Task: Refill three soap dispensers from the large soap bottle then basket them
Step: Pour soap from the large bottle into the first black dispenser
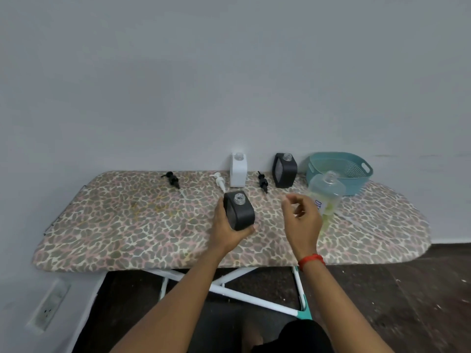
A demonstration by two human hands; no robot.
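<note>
Our left hand (226,228) grasps the near black dispenser (239,212) from its left side and base. The dispenser's open neck faces up above the grip, and it stands on the ironing board (127,225). Our right hand (303,222) hangs just right of that grip, fingers loosely curled around nothing. The uncapped large soap bottle (327,189) stands directly behind it.

We judge the step in hand to be fetching the bottle for a pour. To do it well, we should take the bottle around its body, bring its mouth directly over the neck above our left fingers, and tilt slowly, since that neck looks narrow. The left grasp should press the dispenser flat on the board. The white dispenser (238,171), the other black dispenser (285,174) and the basket (356,186) wait beyond the grip.
</note>
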